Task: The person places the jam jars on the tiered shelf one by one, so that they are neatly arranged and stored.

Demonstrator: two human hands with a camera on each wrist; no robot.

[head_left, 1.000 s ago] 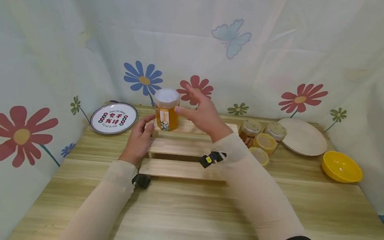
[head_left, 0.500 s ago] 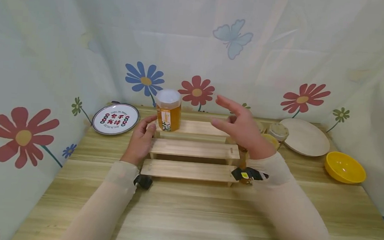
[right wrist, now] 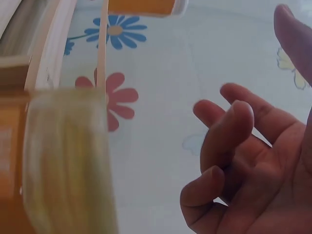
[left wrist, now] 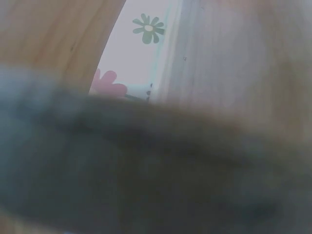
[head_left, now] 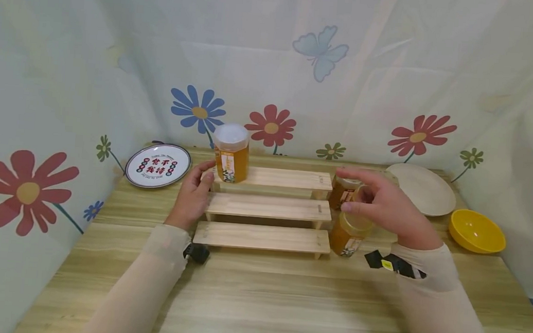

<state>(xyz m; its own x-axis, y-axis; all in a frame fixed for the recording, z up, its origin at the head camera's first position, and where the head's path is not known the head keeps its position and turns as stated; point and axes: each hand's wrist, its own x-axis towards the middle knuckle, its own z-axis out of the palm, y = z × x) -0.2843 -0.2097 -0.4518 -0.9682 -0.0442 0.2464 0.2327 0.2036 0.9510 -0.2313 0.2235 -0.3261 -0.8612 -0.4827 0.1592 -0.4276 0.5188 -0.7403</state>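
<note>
The round plate [head_left: 157, 165] bears red characters "食不我待"; jar labels are too small to read

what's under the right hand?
Under the right hand stands a honey jar beside the stepped wooden rack; another jar sits behind. The hand covers anything further back.

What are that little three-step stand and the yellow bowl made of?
The stepped stand looks like pale, unfinished wood: visible grain, matte surface. The yellow bowl is probably plastic, being evenly coloured, smooth and slightly glossy, though glazed ceramic can't be ruled out.
</note>
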